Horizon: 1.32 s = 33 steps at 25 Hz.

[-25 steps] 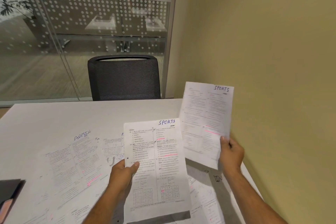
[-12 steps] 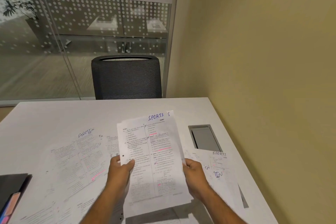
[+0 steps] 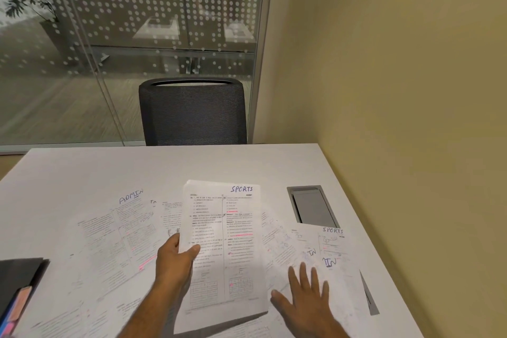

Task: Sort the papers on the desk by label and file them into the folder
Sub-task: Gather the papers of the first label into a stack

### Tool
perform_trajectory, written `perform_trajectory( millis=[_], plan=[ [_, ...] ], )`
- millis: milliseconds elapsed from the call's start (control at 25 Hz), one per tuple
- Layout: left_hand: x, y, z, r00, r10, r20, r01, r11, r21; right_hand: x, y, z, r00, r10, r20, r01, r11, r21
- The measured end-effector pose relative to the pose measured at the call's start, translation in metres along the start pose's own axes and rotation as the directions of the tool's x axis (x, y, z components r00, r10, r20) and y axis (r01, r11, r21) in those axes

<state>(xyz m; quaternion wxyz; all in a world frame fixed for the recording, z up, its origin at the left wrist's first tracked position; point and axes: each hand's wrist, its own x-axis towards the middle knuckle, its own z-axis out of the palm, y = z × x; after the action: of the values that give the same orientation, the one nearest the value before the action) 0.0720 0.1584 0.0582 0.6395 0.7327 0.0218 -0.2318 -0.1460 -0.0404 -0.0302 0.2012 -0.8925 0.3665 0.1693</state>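
My left hand [image 3: 175, 261] grips the left edge of a small stack of printed sheets labelled SPORTS [image 3: 227, 241], held just above the desk. My right hand [image 3: 304, 293] is open with fingers spread, hovering over or resting on loose papers at the right. Beside it lies another SPORTS sheet [image 3: 332, 241] with sheets marked "IN" [image 3: 329, 262] partly over it. An ADMIN sheet [image 3: 123, 228] lies flat to the left. The dark folder [image 3: 19, 288] with coloured tabs sits at the bottom left edge, mostly cut off.
The white desk [image 3: 164, 167] meets a yellow wall on the right. A grey cable hatch [image 3: 311, 204] is set into the desk at right. A black mesh chair [image 3: 192, 112] stands behind the far edge, with a glass partition beyond. More papers lie near the front edge.
The second SPORTS sheet from my right hand was put together with the one in my left. My right hand then let go and moved right, down over the loose papers.
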Motion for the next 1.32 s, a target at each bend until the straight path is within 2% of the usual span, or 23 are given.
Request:
perform_trajectory(
  millis=[120, 160, 240, 320, 360, 440, 560, 720, 920, 1040, 1160, 1320],
  plan=[
    [0.003, -0.001, 0.002, 1.000, 0.002, -0.013, -0.001, 1.000, 0.010, 0.007, -0.007, -0.001, 0.996, -0.071, -0.046, 0.076, 0.991, 0.112],
    [0.004, -0.001, 0.002, 1.000, 0.002, -0.015, -0.002, 1.000, 0.007, 0.011, -0.007, -0.005, 0.993, -0.063, -0.102, 0.080, 0.982, 0.174],
    [0.007, -0.002, 0.004, 1.000, 0.000, -0.013, 0.000, 1.000, 0.010, 0.022, 0.001, -0.016, 0.957, 0.048, -0.287, 0.033, 0.962, 0.273],
    [0.012, -0.003, 0.007, 1.000, -0.004, -0.002, 0.004, 1.000, 0.014, 0.034, 0.018, -0.036, 0.887, 0.249, -0.389, -0.114, 0.934, 0.338],
    [0.014, -0.003, 0.009, 1.000, -0.009, -0.002, 0.009, 1.000, 0.010, 0.040, 0.029, -0.047, 0.850, 0.347, -0.396, -0.207, 0.912, 0.355],
    [0.016, -0.004, 0.012, 1.000, -0.011, -0.003, 0.011, 1.000, 0.003, 0.048, 0.051, -0.064, 0.795, 0.520, -0.312, -0.394, 0.834, 0.386],
    [0.021, -0.006, 0.016, 1.000, -0.021, -0.016, 0.021, 1.000, -0.012, 0.057, 0.074, -0.072, 0.766, 0.630, -0.125, -0.528, 0.729, 0.435],
    [0.025, -0.011, 0.020, 0.999, -0.040, -0.032, 0.040, 0.999, -0.006, 0.071, 0.090, -0.071, 0.778, 0.622, -0.091, -0.496, 0.697, 0.518],
    [0.025, -0.014, 0.021, 0.998, -0.051, -0.036, 0.051, 0.999, -0.015, 0.078, 0.090, -0.067, 0.822, 0.553, -0.137, -0.412, 0.744, 0.527],
    [0.026, -0.016, 0.016, 0.997, -0.072, -0.042, 0.071, 0.997, -0.025, 0.079, 0.090, -0.071, 0.820, 0.544, -0.180, -0.365, 0.737, 0.568],
    [0.024, -0.016, 0.015, 0.997, -0.066, -0.036, 0.065, 0.997, -0.035, 0.072, 0.088, -0.088, 0.761, 0.578, -0.295, -0.320, 0.730, 0.604],
    [0.016, -0.007, 0.016, 0.999, -0.051, -0.005, 0.051, 0.996, -0.069, 0.058, 0.076, -0.124, 0.617, 0.598, -0.511, -0.163, 0.733, 0.661]
  ],
)
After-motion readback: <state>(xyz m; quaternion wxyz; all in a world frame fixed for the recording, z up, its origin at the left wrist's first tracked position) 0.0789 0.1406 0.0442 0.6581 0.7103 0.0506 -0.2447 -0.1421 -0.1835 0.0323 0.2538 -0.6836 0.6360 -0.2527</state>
